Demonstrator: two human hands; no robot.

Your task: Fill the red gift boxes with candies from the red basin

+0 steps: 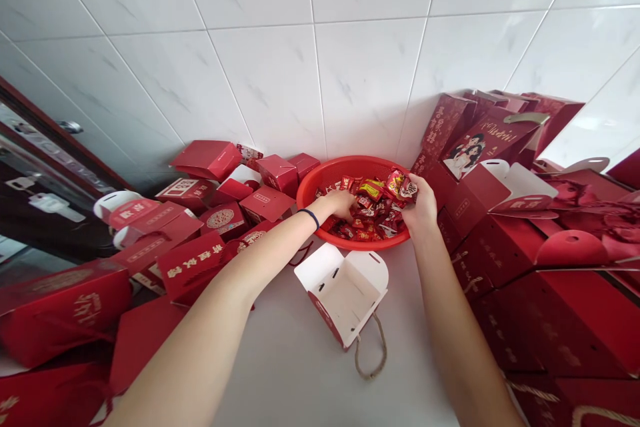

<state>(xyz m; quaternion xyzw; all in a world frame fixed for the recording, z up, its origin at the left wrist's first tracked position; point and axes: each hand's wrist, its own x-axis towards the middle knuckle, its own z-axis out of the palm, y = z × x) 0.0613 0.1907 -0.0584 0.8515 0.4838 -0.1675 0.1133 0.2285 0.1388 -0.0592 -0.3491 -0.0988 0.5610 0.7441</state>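
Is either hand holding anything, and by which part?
The right hand holds small wrapped packets by their right side; whether the left hand, inside the basket, grips anything is unclear.

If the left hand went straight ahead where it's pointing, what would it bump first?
More wrapped sweets, probably. The left hand is in among them in the red basket, pointing down and rightward, though how deep the pile goes is hard to tell.

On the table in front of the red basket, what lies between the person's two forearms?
The head view shows an open box with a rope handle between the left forearm and the right forearm.
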